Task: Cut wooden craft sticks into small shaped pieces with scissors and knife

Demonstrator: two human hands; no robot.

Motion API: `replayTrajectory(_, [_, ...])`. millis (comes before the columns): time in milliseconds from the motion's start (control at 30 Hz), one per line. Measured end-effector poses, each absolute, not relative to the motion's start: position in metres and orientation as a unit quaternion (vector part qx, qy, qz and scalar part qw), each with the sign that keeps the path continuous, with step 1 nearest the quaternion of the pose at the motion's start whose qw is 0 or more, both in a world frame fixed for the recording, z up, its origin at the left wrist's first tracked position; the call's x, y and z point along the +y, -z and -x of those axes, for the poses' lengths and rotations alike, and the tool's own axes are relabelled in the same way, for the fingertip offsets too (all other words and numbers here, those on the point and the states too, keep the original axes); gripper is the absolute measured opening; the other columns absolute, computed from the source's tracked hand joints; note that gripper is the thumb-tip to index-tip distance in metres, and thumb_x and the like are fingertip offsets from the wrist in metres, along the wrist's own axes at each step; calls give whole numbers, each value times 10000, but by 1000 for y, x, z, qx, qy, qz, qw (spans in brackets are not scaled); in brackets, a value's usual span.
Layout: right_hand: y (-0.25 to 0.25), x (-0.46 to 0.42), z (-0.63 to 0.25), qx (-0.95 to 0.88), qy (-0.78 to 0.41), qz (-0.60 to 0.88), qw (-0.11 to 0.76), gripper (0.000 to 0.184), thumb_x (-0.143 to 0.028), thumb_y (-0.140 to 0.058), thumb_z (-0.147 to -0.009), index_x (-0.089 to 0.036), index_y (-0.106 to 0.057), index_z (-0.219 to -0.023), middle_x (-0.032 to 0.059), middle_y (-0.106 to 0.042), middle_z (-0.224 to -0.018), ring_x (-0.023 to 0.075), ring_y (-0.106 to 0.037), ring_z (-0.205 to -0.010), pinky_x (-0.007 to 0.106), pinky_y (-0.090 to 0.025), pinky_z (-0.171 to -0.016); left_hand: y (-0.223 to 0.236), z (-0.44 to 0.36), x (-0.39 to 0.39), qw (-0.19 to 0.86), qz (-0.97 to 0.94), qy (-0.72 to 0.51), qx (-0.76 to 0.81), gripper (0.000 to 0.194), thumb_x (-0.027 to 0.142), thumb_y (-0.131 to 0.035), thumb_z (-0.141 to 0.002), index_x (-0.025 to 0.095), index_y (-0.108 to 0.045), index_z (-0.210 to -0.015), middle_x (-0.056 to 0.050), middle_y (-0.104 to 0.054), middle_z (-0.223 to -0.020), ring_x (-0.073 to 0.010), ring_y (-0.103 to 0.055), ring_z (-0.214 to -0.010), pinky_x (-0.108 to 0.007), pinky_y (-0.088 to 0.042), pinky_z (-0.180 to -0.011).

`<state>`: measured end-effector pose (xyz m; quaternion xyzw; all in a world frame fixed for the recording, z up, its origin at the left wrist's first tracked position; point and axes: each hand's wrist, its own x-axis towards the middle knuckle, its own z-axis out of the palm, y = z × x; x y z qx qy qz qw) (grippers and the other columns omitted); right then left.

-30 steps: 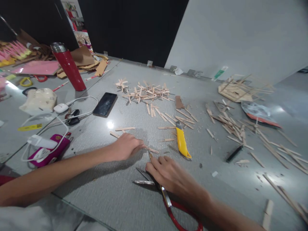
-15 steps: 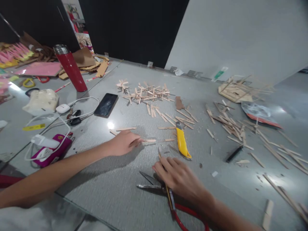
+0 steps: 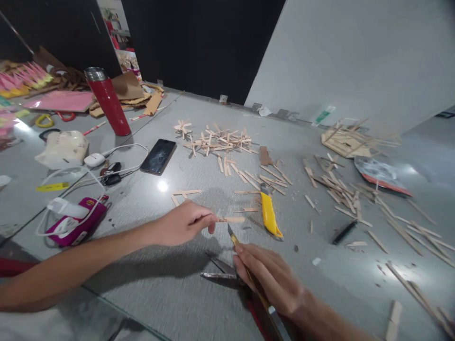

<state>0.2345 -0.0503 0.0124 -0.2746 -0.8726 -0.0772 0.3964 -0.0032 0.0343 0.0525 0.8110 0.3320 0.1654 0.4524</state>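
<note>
Inside the grey tabletop's near edge, the right hand's clasped slim gold metal knife has neared the left hand's pinched flat wooden stick — seemingly workably close.

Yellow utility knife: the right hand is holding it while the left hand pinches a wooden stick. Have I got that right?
Not quite: in the head view, the yellow utility knife lies on the table, and what the right hand holds is a slim gold-coloured knife. The left hand does pinch a wooden stick.
</note>
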Motion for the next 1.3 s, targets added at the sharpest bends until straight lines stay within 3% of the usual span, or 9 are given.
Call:
replayTrajectory(133, [-17,-49,-231,-876,69,268,394,174,-14,-568,-984,-62,-664,-1121,123,-802,-836,205,-781,-776,278,-652,-698,-52,3,33,437,-825,-156,324,436,340,-400,-1053,141,-687,-792,65,-396,-525,-97,-376,-486,-227,-288,-540])
replayTrajectory(333, [-27,-50,-226,-875,7,312,370,184,-57,-506,-1026,-143,-624,-1139,88,-799,-882,193,-779,-784,282,-645,-712,-53,3,32,428,-835,-150,311,438,335,-378,-1056,144,-668,-788,52,-427,-532,-103,-373,-488,-237,-291,-539])
replayTrajectory(500, [-21,-54,-221,-818,-117,408,389,144,-119,-503,-1019,-226,-568,-946,-15,-714,-699,129,-674,-516,218,-544,-513,-47,1,28,422,-840,-147,309,424,347,-362,-1053,168,-618,-767,50,-429,-533,-113,-366,-494,-242,-313,-547])
replayTrajectory(600, [-16,-53,-216,-795,-170,455,363,155,-151,-490,-1011,-234,-515,-883,-33,-671,-673,114,-627,-491,213,-509,-500,-37,-3,24,423,-840,-158,301,402,361,-368,-1043,184,-558,-737,48,-433,-549,-117,-387,-512,-244,-327,-570])
replayTrajectory(800, [-14,-43,-216,-841,-129,437,292,239,-135,-384,-1021,-241,-442,-815,-36,-581,-681,117,-535,-508,237,-419,-511,-17,-7,26,401,-836,-172,334,400,346,-340,-1034,195,-475,-688,35,-435,-570,-120,-410,-531,-255,-306,-580])
replayTrajectory(967, [-15,-39,-232,-919,-53,360,152,303,-95,-313,-1080,-200,-515,-880,26,-638,-789,159,-626,-645,265,-486,-609,-22,-8,35,413,-833,-136,341,382,305,-382,-1007,193,-465,-652,26,-449,-560,-127,-413,-541,-263,-311,-587])
replayTrajectory(1167, [-15,-38,-242,-951,11,291,107,289,-8,-350,-1033,-142,-603,-993,83,-700,-881,209,-674,-744,307,-515,-665,-33,-5,44,435,-840,-93,312,352,258,-424,-968,188,-435,-623,27,-445,-557,-119,-397,-541,-258,-296,-575])
replayTrajectory(1300, [-18,-32,-246,-959,-5,257,121,290,-47,-325,-1062,-128,-603,-1059,98,-720,-955,200,-680,-813,301,-523,-711,-37,-2,48,464,-832,-44,301,380,301,-409,-988,187,-436,-626,38,-392,-548,-116,-367,-535,-253,-271,-563])
